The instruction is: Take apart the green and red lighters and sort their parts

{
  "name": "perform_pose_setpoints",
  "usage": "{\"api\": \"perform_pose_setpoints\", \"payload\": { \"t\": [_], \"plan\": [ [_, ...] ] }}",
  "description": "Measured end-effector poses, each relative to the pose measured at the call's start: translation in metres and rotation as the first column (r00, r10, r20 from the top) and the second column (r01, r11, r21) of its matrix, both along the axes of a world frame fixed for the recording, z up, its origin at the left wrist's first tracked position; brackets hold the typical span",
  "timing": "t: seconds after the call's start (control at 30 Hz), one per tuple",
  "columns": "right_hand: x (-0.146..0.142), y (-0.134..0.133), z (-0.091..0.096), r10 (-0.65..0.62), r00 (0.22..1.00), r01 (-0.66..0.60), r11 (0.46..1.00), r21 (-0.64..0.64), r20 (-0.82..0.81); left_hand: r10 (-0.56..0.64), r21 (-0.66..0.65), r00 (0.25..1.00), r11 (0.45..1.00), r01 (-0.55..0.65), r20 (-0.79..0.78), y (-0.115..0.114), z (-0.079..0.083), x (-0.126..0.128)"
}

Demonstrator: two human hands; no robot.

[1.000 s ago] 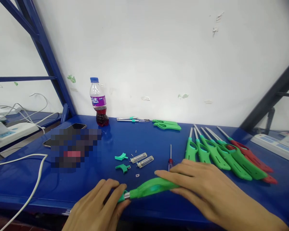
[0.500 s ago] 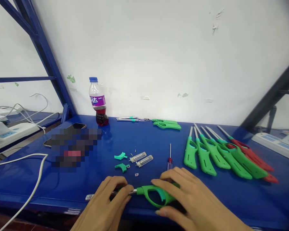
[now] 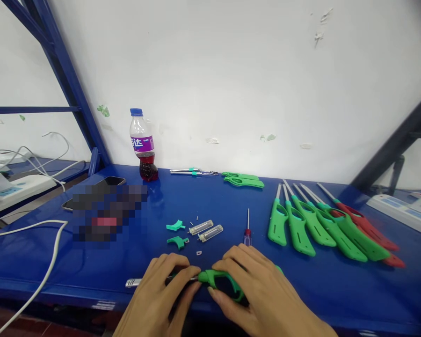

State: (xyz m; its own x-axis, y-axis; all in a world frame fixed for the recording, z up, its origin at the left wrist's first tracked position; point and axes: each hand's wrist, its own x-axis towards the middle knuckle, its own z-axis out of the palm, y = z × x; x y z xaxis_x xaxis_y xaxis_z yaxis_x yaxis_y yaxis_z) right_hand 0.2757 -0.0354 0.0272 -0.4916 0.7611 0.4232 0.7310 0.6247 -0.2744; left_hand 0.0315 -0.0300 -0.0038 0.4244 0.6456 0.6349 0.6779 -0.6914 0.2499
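Close to the table's front edge lies a long-necked green gas lighter (image 3: 204,277), pointing left. My left hand (image 3: 161,288) pinches its metal tube near the collar; the slotted silver tip (image 3: 132,283) sticks out past the fingers. My right hand (image 3: 254,285) is wrapped over the green handle around the trigger opening and hides most of it. Just beyond my hands are two teal triggers (image 3: 177,242), two clear fuel tanks (image 3: 211,233) and a tiny metal piece (image 3: 199,253). A screwdriver (image 3: 247,236) with a clear and red handle stands out past my right fingers.
Several assembled green lighters (image 3: 301,232) and red ones (image 3: 375,229) lie at the right. Along the wall are green handle shells (image 3: 243,181), metal tubes (image 3: 184,172) and a drink bottle (image 3: 147,164). A phone (image 3: 114,181) and white cable (image 3: 56,252) are at left.
My right hand has slid left along the handle, closer to my left hand. The left fingers have moved right to the collar. The loose parts stay in place.
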Motion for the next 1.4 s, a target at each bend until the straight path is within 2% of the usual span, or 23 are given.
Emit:
{"api": "perform_pose_setpoints", "payload": {
  "t": [0.27,0.43,0.63,0.77,0.97,1.1,1.23,1.4],
  "plan": [
    [0.002,-0.001,-0.004,0.005,1.0,-0.005,1.0,0.008,-0.003,0.0,-0.048,1.0,0.999,0.0,0.001,0.002,0.002,0.0],
    [0.003,0.0,0.003,-0.001,0.995,-0.003,0.999,-0.045,-0.103,-0.009,-0.046,1.0,0.999,0.009,-0.011,0.003,0.006,0.002],
    [0.002,-0.001,0.009,-0.015,0.987,-0.006,0.991,-0.131,-0.161,-0.012,-0.049,1.0,0.999,0.011,-0.026,0.002,0.01,0.003],
    [0.0,-0.001,0.009,-0.074,0.98,0.038,0.98,-0.195,-0.183,0.001,-0.044,1.0,0.999,-0.002,-0.025,0.003,0.009,0.003],
    [-0.004,0.001,0.018,-0.123,0.971,0.045,0.936,-0.349,-0.204,0.001,-0.054,1.0,0.999,-0.002,-0.025,0.002,0.007,0.003],
    [-0.004,0.001,0.021,-0.155,0.972,0.073,0.913,-0.4,-0.177,-0.005,-0.052,0.999,0.999,0.003,-0.032,0.002,0.008,0.003],
    [-0.005,0.002,0.014,-0.158,0.977,0.089,0.914,-0.397,-0.145,0.003,-0.037,0.998,0.999,-0.005,-0.059,0.003,0.008,0.003],
    [-0.007,0.007,0.007,-0.228,0.963,0.177,0.935,-0.306,-0.141,-0.01,-0.033,0.998,0.999,0.008,-0.068,0.001,0.008,0.001]
  ]
}}
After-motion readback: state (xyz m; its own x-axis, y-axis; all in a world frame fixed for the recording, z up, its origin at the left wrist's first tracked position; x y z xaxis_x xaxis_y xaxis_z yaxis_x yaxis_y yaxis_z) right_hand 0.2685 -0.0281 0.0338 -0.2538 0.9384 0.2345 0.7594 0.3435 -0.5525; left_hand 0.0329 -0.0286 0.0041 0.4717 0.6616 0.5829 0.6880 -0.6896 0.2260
